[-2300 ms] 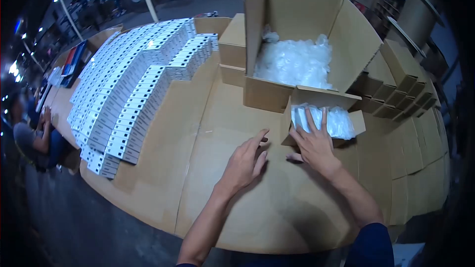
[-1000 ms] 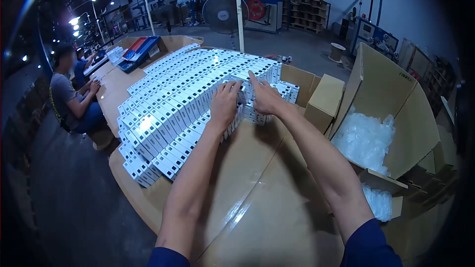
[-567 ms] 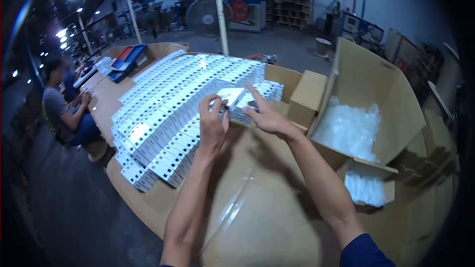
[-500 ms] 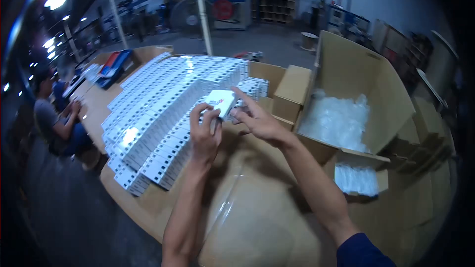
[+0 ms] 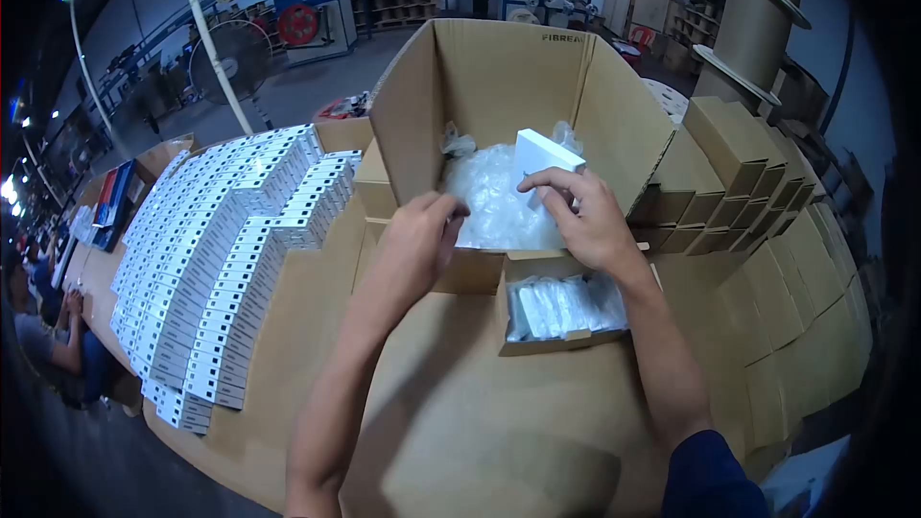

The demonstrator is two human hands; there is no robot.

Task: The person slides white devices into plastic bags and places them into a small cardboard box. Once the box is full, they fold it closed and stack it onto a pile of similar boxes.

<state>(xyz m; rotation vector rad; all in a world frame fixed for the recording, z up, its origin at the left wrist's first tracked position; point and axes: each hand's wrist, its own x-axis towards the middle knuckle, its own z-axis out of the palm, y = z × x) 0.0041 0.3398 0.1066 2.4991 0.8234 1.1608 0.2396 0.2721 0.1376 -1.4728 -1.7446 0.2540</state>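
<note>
My right hand [image 5: 590, 221] grips a flat white box [image 5: 549, 161] between thumb and fingers, tilted above the plastic bags. At the left side of the big open carton [image 5: 408, 110] is my left hand [image 5: 417, 242], its fingers curled together; whatever they may hold is too small to make out. Inside that carton lies a heap of clear plastic bags [image 5: 494, 197]. Below my right hand, a small open carton [image 5: 552, 349] contains several white items in clear bags [image 5: 564, 307], packed in a row.
Long rows of stacked white boxes [image 5: 206, 259] cover the left of the cardboard-topped table [image 5: 451, 393]. Folded brown cartons [image 5: 734, 168] are piled at the right. A seated person [image 5: 62, 345] is at the far left, and machines [image 5: 312, 19] stand behind.
The view has turned right. The white item was between both hands over the stacked boxes; now only my right hand has it, over the big carton, and my left hand has come away.
</note>
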